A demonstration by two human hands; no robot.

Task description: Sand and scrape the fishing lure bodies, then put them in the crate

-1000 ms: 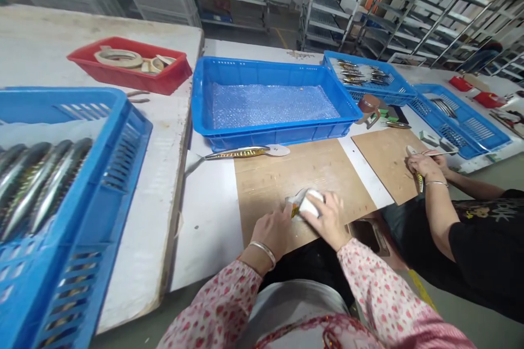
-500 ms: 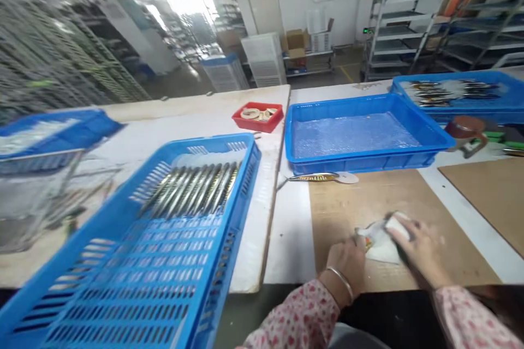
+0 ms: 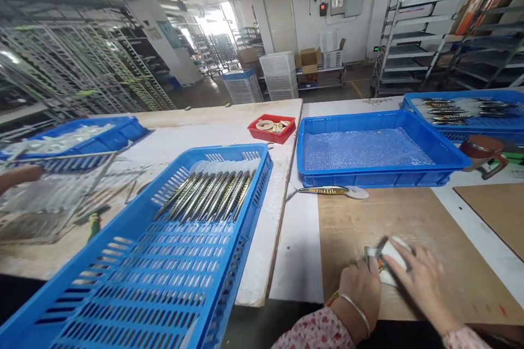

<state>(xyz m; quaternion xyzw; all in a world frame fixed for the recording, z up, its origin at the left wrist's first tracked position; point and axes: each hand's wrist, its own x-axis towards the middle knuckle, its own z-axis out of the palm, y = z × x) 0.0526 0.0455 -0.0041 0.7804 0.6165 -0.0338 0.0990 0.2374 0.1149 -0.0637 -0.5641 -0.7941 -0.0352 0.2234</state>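
**A:** What has changed in the last second?

**B:** Mostly the view. The head has swung toward nine o'clock, so the co-worker who sat at three o'clock is out of frame. The slotted blue basket (image 3: 256, 196) with its row of silvery lures (image 3: 208, 193) now fills the left side.

**A:** And the hands?

**B:** They stay put on the brown board (image 3: 409, 218), at five o'clock in the frame. The left hand (image 3: 362, 289) keeps its fingers curled down on a small piece (image 3: 373, 257), pinning it to the board. The piece is blurred, with a speck of orange and green showing. The right hand (image 3: 421, 278) is closed over a white block (image 3: 396, 251) on the piece's three o'clock side, touching it.

**A:** Has anything else moved?

**B:** No. The loose lure (image 3: 323, 191) lies at the hands' twelve o'clock as before, just in front of the blue tray (image 3: 385, 179) lined with bubble wrap. The red tray (image 3: 271, 136) sits at eleven o'clock, well apart.

**A:** So what does that mean for the work?

**B:** It goes on with the same hold on the piece. Only the gaze has wandered from it.
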